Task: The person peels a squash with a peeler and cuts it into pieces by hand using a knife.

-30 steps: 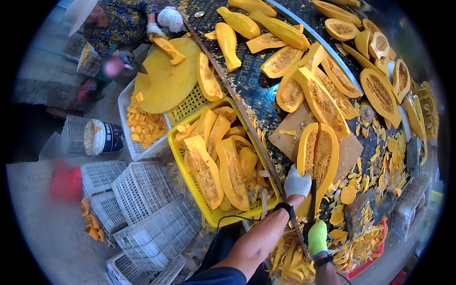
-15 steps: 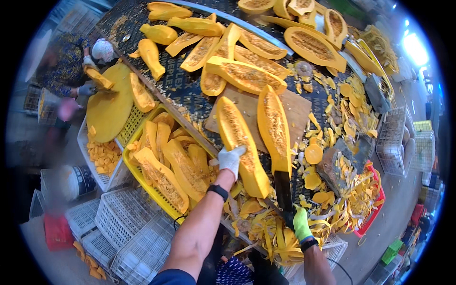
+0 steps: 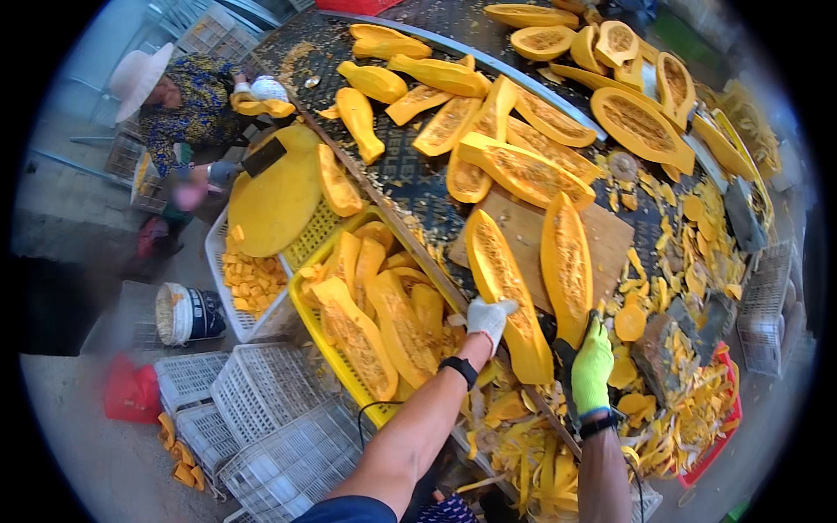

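Note:
My left hand [image 3: 490, 322], in a white glove, is closed around the neck of a long halved pumpkin [image 3: 506, 283], cut side up with its seeds showing. Right of it lies a second pumpkin half [image 3: 567, 261], its far end over a wooden board [image 3: 610, 231]. My right hand [image 3: 591, 370], in a yellow-green glove with a dark palm, grips the near end of this second half, fingers on the right side and dark thumb side on the left. No knife can be made out in my right hand.
Pumpkin halves [image 3: 523, 174] cover the far table. A yellow crate [image 3: 318, 336] of halves stands left; peelings [image 3: 540, 462] and a stone block [image 3: 663, 349] lie near right. Across a round yellow board [image 3: 279, 200], a co-worker holds a cleaver [image 3: 263, 158] and a pumpkin piece.
The dark knife blade seen at my right hand no longer shows, and that hand has moved up onto the second pumpkin half. The whole view has swung left. The co-worker's pumpkin piece has left the round board.

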Demonstrator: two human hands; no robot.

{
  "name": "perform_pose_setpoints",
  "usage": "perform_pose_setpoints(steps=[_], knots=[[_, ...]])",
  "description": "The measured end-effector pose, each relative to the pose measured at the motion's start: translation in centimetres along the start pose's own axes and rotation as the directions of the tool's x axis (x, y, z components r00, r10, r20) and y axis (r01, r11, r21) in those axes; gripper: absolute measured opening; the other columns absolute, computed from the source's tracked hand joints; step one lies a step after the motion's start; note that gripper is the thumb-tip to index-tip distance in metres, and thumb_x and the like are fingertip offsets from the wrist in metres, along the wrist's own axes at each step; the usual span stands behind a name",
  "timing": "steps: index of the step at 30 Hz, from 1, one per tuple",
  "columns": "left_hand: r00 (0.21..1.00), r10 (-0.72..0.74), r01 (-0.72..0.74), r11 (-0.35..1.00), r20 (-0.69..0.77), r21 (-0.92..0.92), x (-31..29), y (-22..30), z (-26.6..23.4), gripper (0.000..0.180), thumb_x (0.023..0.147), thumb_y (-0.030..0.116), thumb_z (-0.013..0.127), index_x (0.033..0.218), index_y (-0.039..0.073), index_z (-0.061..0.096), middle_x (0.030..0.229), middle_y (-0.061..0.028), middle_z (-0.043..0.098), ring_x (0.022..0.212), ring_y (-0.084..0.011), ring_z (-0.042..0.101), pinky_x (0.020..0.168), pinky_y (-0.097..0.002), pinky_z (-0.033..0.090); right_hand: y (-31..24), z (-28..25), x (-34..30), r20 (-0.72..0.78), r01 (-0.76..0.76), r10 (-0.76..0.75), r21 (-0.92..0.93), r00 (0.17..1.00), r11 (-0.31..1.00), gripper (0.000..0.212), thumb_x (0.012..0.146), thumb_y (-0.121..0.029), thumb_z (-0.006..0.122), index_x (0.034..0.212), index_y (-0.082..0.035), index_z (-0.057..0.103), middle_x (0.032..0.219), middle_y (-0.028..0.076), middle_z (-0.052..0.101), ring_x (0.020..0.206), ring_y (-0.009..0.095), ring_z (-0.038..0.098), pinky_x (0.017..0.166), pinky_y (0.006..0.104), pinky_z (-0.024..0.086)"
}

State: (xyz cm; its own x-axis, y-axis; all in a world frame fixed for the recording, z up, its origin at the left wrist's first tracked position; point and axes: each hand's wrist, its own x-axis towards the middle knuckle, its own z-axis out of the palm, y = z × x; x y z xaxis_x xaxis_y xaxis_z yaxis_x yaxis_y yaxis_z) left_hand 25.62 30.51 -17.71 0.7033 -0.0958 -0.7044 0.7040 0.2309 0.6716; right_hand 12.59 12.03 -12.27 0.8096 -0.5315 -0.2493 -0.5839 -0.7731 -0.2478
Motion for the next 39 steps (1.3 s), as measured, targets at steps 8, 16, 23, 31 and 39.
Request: perform_pose_setpoints(steps=[8, 16, 23, 31, 39], knots=[[0.999, -0.035, 0.04, 0.984, 0.031, -0.175, -2.8, 3.2, -4.0, 0.035, 0.089, 0.001, 0.076, 0.123, -0.006, 0.071, 0.11, -0.0147, 0.077, 0.094, -0.0275, 0.076, 0.087, -0.0397, 0.063, -0.3, 4.3, 1.5, 0.122, -0.216, 0.178, 0.527, 0.976, 0.822, 0.09, 0.077, -0.026, 0.094, 0.149, 0.005, 0.051, 0.12, 0.02, 0.073, 0.102, 0.033, 0.073, 0.089, 0.0396, 0.06], [0.998, -0.036, 0.027, 0.986, -0.055, -0.163, -3.8, 10.4, -10.3, 0.036, 0.086, 0.001, 0.077, 0.12, -0.008, 0.071, 0.107, -0.0178, 0.077, 0.092, -0.0287, 0.076, 0.083, -0.0403, 0.062, -8.1, -1.4, -5.3, 0.349, -0.367, 0.163, 0.926, 0.923, 0.091, 0.055, 0.079, 0.003, 0.078, 0.133, 0.009, 0.064, 0.117, 0.014, 0.075, 0.098, 0.025, 0.072, 0.089, 0.0379, 0.059], [0.994, 0.112, -0.108, 0.973, 0.009, -0.202, 6.2, 23.7, -10.4, 0.04, 0.1, 0.027, 0.07, 0.128, -0.001, 0.07, 0.125, -0.0166, 0.073, 0.112, -0.0295, 0.07, 0.098, -0.041, 0.059, -21.4, -5.5, 4.4, 0.211, -0.176, -0.183, 0.966, 0.96, 0.191, 0.047, 0.09, -0.008, 0.079, 0.134, 0.007, 0.067, 0.117, 0.01, 0.075, 0.105, 0.019, 0.07, 0.092, 0.0344, 0.057], [0.687, 0.511, -0.06, 0.748, -0.516, 0.661, 11.9, 26.9, -19.1, 0.062, 0.091, 0.052, 0.069, 0.112, -0.007, 0.074, 0.107, -0.0281, 0.077, 0.1, -0.0431, 0.073, 0.093, -0.0491, 0.055, -16.4, 3.0, 10.5, 0.07, 0.099, -0.106, 0.102, 0.992, 0.99, 0.043, 0.092, -0.031, 0.083, 0.12, -0.002, 0.066, 0.11, 0.018, 0.074, 0.102, 0.035, 0.073, 0.089, 0.0442, 0.058], [0.836, 0.381, -0.035, 0.755, -0.394, 0.655, 21.4, 30.2, -26.0, 0.07, 0.082, 0.033, 0.088, 0.126, -0.016, 0.065, 0.126, -0.0288, 0.074, 0.117, -0.0391, 0.072, 0.098, -0.0414, 0.055, -14.7, 5.6, 11.5, 0.074, 0.179, -0.177, -0.016, 0.981, 0.984, 0.032, 0.1, -0.004, 0.058, 0.132, 0.0, 0.06, 0.119, 0.023, 0.072, 0.109, 0.043, 0.071, 0.091, 0.0492, 0.058]])
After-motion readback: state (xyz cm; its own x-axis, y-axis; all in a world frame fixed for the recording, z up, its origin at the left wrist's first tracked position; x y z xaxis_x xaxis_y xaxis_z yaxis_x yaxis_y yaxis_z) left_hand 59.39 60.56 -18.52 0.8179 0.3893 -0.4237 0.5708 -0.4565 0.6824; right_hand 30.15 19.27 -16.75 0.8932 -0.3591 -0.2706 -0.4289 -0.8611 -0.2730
